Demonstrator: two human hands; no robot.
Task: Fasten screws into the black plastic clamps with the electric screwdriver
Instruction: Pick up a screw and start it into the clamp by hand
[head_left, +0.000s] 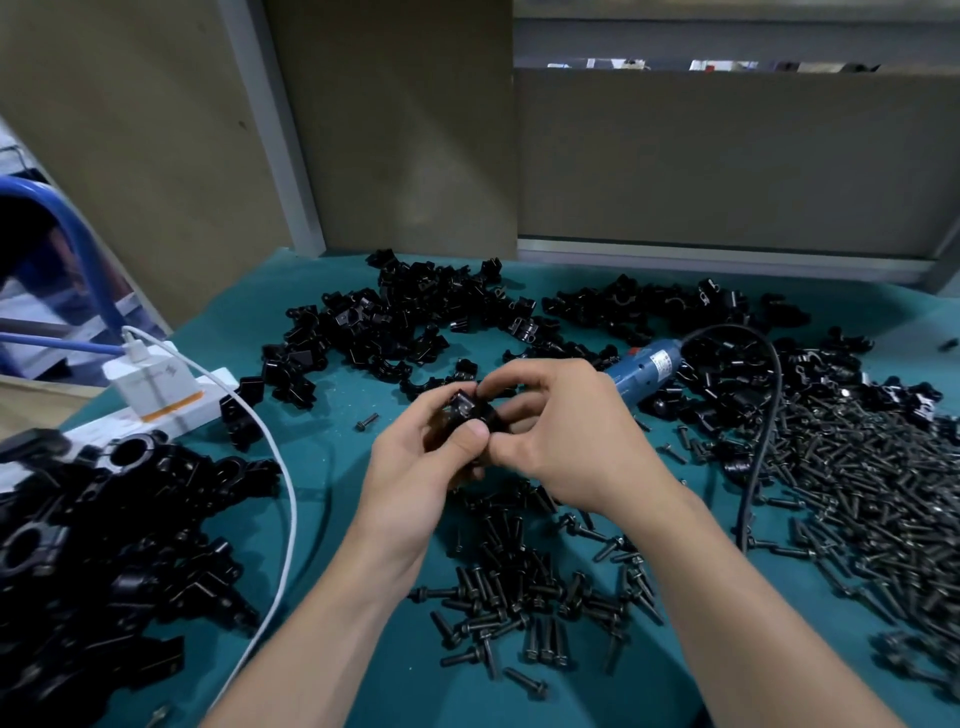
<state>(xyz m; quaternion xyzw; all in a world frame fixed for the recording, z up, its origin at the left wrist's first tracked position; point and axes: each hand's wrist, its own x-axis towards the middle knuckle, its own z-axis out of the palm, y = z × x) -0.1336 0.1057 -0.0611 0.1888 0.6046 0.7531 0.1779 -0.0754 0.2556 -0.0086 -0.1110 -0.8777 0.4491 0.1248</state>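
- The left hand (415, 457) holds a black plastic clamp (470, 408) just above the teal tabletop (332, 436), near the middle of the view; its grip is closed round the clamp, thumb pressed on the near face
- The right hand (566, 441) meets it from the other side, fingers curled over the clamp's top and thumb tip touching the left thumb; its grip is closed on the same clamp, and whether it also pinches a screw cannot be told
- The electric screwdriver (647, 369), blue-bodied, lies on the tabletop just behind the right hand, untouched, tip end hidden by the hand
- Its black cord (769, 410) arches up from the rear end and drops across the large pile of screws (857, 478) on the right
- A smaller scatter of screws (524, 587) lies under and between the forearms, and one lone screw (366, 421) rests left of the left hand
- A heap of loose clamp parts (415, 317) spreads along the back of the tabletop
- A heap of joined clamps (114, 519) with round bores sits at the near left
- A white power strip (171, 410) with a charger (150, 384) plugged in lies at the left edge, and a white cable (288, 493) curves from it toward the near edge
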